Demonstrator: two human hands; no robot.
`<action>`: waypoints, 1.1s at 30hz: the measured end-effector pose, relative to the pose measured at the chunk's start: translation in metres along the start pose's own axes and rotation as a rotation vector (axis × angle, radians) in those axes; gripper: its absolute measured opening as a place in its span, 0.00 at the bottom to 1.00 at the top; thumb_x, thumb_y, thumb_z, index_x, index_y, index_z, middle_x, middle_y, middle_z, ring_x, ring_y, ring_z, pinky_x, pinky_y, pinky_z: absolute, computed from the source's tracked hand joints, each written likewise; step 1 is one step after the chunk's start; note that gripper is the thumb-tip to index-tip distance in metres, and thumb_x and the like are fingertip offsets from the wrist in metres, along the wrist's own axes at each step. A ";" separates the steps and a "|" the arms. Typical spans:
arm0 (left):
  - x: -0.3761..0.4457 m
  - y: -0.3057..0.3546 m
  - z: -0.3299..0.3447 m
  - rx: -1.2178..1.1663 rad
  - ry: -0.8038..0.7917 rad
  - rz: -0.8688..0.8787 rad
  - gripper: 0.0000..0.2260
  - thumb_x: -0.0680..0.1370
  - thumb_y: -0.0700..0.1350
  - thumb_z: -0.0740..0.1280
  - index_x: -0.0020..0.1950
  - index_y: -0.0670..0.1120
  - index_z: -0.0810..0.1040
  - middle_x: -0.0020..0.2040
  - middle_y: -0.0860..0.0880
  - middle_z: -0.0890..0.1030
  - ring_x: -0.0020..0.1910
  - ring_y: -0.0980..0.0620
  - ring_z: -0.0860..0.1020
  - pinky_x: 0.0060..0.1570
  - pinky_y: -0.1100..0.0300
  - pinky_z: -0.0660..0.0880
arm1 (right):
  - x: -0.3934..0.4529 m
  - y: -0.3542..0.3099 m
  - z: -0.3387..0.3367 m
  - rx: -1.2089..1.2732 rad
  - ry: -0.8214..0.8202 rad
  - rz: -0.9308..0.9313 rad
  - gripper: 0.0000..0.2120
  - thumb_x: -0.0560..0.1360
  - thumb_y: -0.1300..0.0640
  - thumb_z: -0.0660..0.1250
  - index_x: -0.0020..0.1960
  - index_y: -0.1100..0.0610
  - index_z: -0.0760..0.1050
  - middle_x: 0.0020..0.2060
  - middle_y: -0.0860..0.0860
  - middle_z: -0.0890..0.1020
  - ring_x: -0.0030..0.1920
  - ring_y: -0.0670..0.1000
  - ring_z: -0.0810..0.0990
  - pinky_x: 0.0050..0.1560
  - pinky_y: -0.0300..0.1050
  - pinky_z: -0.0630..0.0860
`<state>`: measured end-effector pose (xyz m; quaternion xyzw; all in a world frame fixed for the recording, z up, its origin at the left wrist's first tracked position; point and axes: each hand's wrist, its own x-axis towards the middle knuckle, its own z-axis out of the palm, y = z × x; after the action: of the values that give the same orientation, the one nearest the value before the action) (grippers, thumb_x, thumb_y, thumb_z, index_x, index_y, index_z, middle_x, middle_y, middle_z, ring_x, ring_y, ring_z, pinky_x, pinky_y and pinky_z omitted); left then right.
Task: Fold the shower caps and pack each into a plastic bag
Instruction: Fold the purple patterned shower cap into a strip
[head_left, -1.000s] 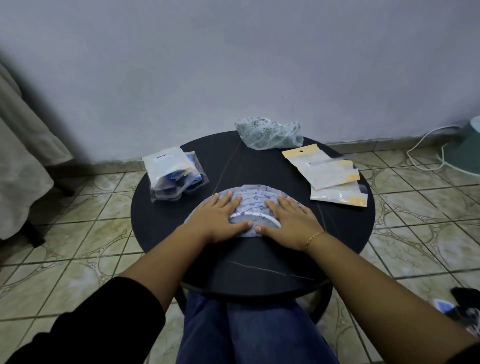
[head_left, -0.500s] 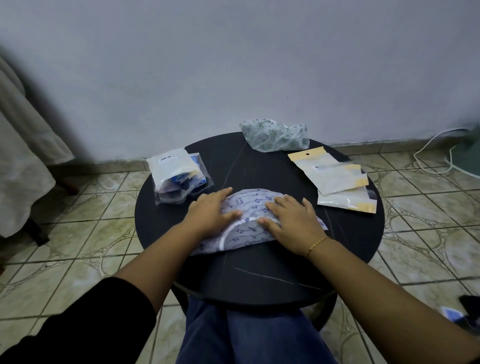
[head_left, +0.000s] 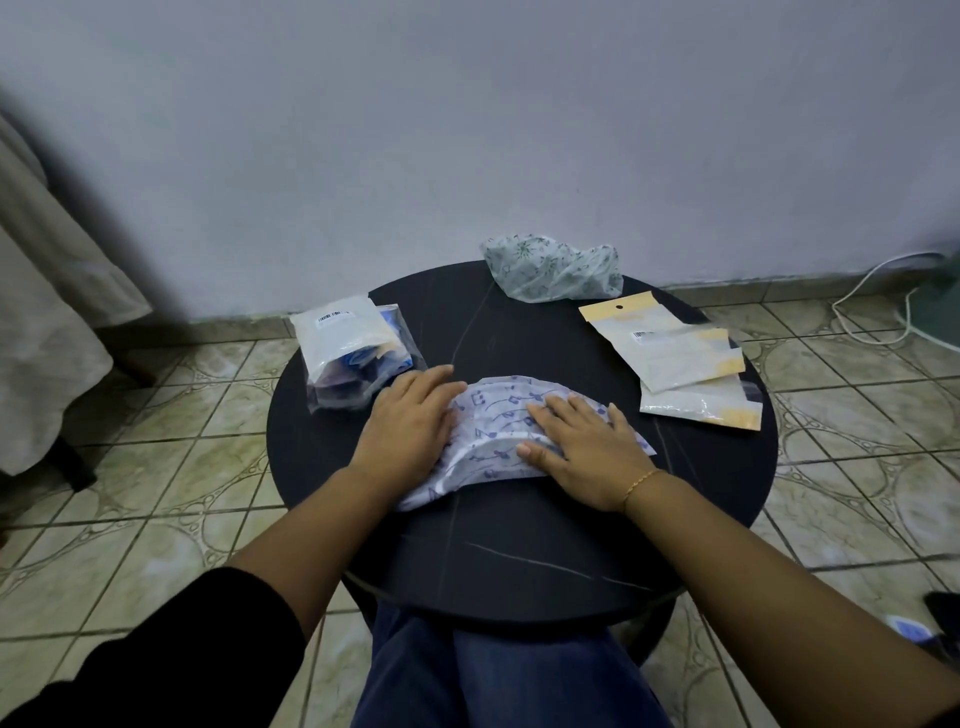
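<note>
A white shower cap (head_left: 498, 415) with blue music notes lies folded into a crescent on the round black table (head_left: 519, 540). My left hand (head_left: 408, 426) presses flat on its left end, fingers together. My right hand (head_left: 582, 441) lies flat on its right half, fingers slightly spread. A crumpled pale green floral shower cap (head_left: 550, 267) sits at the table's far edge. Flat plastic bags (head_left: 675, 358) with yellow header strips lie at the right. At the left lie packed bags (head_left: 348, 353) with blue contents.
The table stands close to a grey wall on a tiled floor. My legs in blue jeans (head_left: 498, 670) are under the near edge. A white cable (head_left: 872, 296) runs at the far right. Pale fabric (head_left: 47, 312) hangs at the left.
Both hands have slid apart along the cap, flattening it into a longer crescent. The camera view has shifted a little.
</note>
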<state>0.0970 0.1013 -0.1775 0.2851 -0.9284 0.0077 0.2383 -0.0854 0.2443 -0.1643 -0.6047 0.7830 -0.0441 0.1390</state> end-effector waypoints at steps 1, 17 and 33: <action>0.001 0.002 -0.003 0.019 0.050 0.093 0.15 0.76 0.48 0.60 0.58 0.46 0.79 0.60 0.47 0.78 0.56 0.44 0.76 0.54 0.50 0.74 | 0.001 0.001 -0.001 0.012 -0.004 -0.001 0.31 0.77 0.34 0.43 0.77 0.44 0.44 0.77 0.45 0.45 0.76 0.47 0.40 0.72 0.57 0.36; 0.002 0.030 -0.003 -0.045 -0.602 0.059 0.32 0.74 0.65 0.41 0.77 0.57 0.50 0.78 0.53 0.45 0.77 0.51 0.41 0.74 0.57 0.39 | 0.009 -0.025 0.015 0.032 0.089 0.231 0.31 0.80 0.39 0.41 0.78 0.54 0.41 0.77 0.53 0.43 0.76 0.51 0.39 0.74 0.52 0.36; -0.016 -0.002 -0.018 -0.101 -0.649 -0.057 0.38 0.69 0.75 0.37 0.76 0.60 0.41 0.76 0.58 0.38 0.73 0.59 0.35 0.70 0.62 0.36 | 0.050 0.004 -0.014 0.131 -0.111 0.008 0.24 0.82 0.45 0.41 0.77 0.45 0.45 0.77 0.48 0.44 0.76 0.46 0.41 0.73 0.50 0.37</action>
<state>0.1178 0.1105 -0.1691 0.2866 -0.9467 -0.1362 -0.0559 -0.1044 0.1958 -0.1597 -0.5926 0.7720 -0.0608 0.2217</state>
